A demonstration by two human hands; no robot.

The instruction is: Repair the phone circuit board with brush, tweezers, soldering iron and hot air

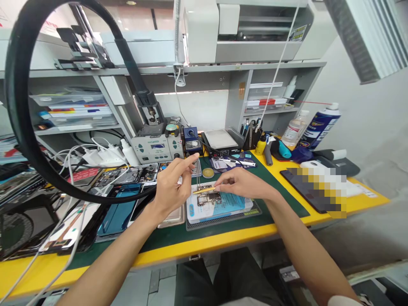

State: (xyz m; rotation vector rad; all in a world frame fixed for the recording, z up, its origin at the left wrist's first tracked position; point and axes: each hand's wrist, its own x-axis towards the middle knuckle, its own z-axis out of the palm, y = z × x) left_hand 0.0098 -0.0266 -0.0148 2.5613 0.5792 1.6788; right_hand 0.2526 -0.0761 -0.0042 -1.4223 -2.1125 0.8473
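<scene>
Workbench (223,242): yellow top with a dark green mat over the middle, grey shelving behind, white wall at 3 o'clock. Cluttered. A black ring lamp (19,106) on a jointed arm fills the 10 o'clock corner. At 12 o'clock of the hands stands a pale grey soldering station (156,148), boxy, with a small display.

The circuit board (208,197), small, dark and densely populated, lies on a white-and-blue card (229,208) that sits on a ribbed grey pad at bench centre.

Right hand (242,182): fingers pinched narrow on gold tweezers (204,190), thin and metallic, tips pointing toward 9 o'clock just above the board.

Left hand (170,187): raised at 9 o'clock of the board, forefinger extended, thumb and fingers pinched near a thin upright tool; cannot tell exactly what it grips.

At 2 o'clock, a blue-and-white spray can (320,125), glossy, and a clear plastic bottle (295,127). White cables (76,157) tangle at 9 o'clock.
</scene>
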